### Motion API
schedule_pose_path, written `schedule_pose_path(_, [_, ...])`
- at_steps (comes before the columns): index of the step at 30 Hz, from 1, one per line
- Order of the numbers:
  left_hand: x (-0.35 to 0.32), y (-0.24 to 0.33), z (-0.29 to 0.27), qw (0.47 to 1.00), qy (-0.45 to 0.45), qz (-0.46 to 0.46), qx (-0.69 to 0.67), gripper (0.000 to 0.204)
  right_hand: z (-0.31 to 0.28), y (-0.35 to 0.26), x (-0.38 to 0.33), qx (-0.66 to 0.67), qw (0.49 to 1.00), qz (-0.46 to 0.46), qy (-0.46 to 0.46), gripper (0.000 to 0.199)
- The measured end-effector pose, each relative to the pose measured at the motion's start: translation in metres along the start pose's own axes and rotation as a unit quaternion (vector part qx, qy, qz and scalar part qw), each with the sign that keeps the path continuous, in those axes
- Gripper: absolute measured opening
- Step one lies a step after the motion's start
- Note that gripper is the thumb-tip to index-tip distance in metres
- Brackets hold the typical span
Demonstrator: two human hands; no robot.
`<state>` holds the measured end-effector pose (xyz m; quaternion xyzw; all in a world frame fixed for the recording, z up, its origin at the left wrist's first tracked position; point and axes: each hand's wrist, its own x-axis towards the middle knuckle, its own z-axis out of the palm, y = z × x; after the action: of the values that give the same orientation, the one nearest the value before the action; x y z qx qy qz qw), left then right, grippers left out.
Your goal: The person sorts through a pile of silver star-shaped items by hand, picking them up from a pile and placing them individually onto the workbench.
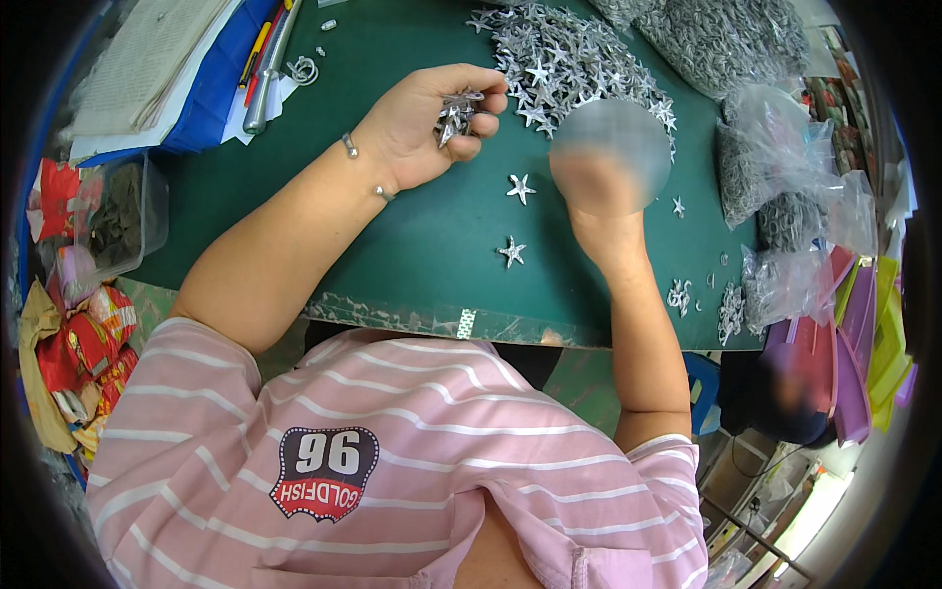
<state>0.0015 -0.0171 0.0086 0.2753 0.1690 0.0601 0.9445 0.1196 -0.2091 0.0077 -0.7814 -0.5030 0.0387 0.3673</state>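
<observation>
My left hand [422, 123] is above the green tabletop, palm turned up and fingers curled round several silver star-shaped metal pieces [454, 120]. Its fingertips come close to a large heap of the same silver stars [559, 59] at the far side. My right hand [599, 172] is at the near right edge of that heap; a round blur covers its fingers, so their pose and anything in them are hidden. Between my hands lies a loose star [520, 188], with another star [511, 251] nearer to me. A smaller star [678, 206] rests right of my right wrist.
Clear bags of small grey metal parts [731, 44] stand along the right side. Little piles of silver bits [679, 296] lie near the front right edge. At the left are a blue folder [211, 83] with papers, pens [257, 54] and a clear plastic tub [128, 216].
</observation>
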Motion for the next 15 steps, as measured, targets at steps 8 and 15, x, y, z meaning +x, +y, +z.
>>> schedule_pose_path(8, [-0.011, -0.012, 0.01, 0.837, -0.147, 0.139, 0.508, 0.014, 0.005, 0.009, 0.001, 0.296, 0.917, 0.265, -0.029, 0.01])
schedule_pose_path(15, [-0.03, -0.041, 0.014, 0.561, -0.26, 0.184, 0.764, 0.019, -0.029, 0.013, 0.006, 0.467, 0.826, 0.316, -0.008, 0.008])
